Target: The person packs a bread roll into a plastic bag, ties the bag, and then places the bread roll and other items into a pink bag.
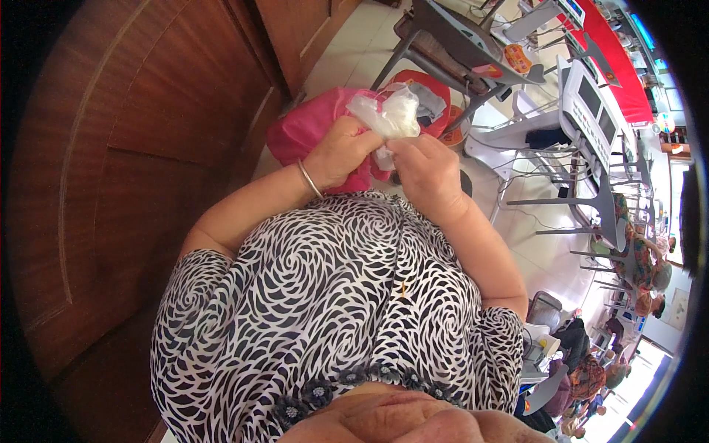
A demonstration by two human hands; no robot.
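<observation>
My left hand (339,150), with a metal bangle at its wrist, pinches the near end of a translucent white plastic bag (401,113). On the bag's other side, my right hand (431,173) grips the same plastic between thumb and fingers. The bag bulges beyond my fingertips around something pale, too covered to name. Below and to the left is a bright pink bag (307,124), partly hidden by my left hand. Just past the plastic bag, a red bag (437,83) stands with its mouth wide, and grey cloth (427,102) shows inside it.
Brown wooden panelling (160,105) rises close on my left. A grey chair (437,47) stands ahead, beside an orange round container (457,127). White machines (590,105) on stands and trailing cables (520,160) line the right. Several people (590,376) are farther off.
</observation>
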